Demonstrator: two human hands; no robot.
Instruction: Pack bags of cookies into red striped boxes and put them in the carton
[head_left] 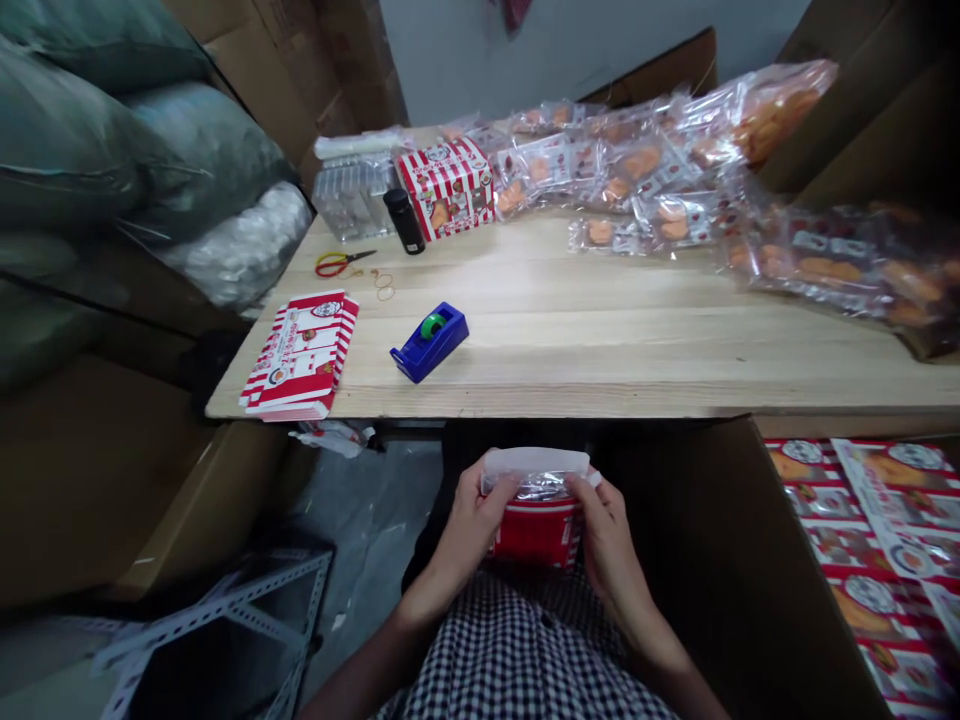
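Note:
A red and white cardboard box [537,533] rests near my lap, below the table's front edge. Its top flap stands up, showing the white inner side, and clear plastic shows in the opening. My left hand [480,505] grips the box's left side, thumb on the plastic at the rim. On the other side my right hand [600,505] holds the right edge, its thumb pressing the plastic too. The fingers behind the box are hidden.
On the wooden table [540,340] are a blue tape dispenser [431,342], flat printed cartons [304,355], scissors [341,263], a black bottle [405,222], a striped box [450,190] and several clear packets [637,165]. A carton of packed boxes [870,560] stands at right.

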